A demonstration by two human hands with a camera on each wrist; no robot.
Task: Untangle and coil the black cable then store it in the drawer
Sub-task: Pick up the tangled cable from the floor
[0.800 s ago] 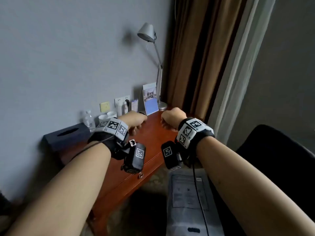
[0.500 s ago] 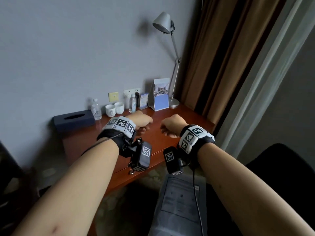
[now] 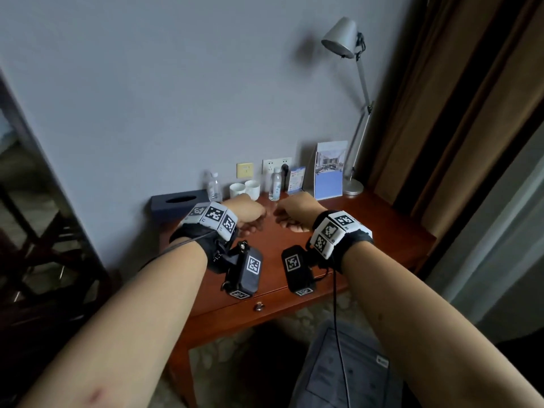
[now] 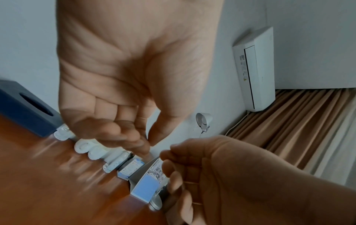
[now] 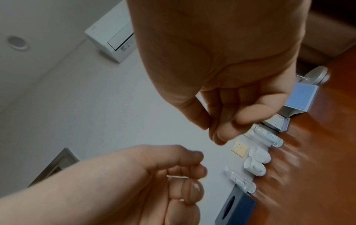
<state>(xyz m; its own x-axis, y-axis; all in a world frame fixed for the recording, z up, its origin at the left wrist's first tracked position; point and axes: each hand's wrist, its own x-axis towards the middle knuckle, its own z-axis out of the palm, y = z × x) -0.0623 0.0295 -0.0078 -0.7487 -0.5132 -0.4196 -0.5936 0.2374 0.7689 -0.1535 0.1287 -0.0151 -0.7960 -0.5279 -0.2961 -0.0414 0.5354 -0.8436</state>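
Both hands hover over the middle of a reddish wooden desk (image 3: 379,231), close together but not touching. The left hand (image 3: 247,212) has its fingers curled in toward the palm with the thumb near the fingertips, holding nothing. The right hand (image 3: 297,213) is curled the same way and also holds nothing. The black cable cannot be seen on the desk in any view. The drawer (image 3: 265,301) sits closed under the near edge of the desk, its small knob (image 3: 259,306) below the wrists.

Along the far edge, against the wall, stand a dark tissue box (image 3: 176,201) at the left, then a water bottle (image 3: 214,187), two white cups (image 3: 245,188), a second bottle (image 3: 275,184), a blue leaflet stand (image 3: 329,172) and a lamp (image 3: 353,113) at the right. The near and right parts of the desk top lie bare. A black chair (image 3: 515,357) stands near right.
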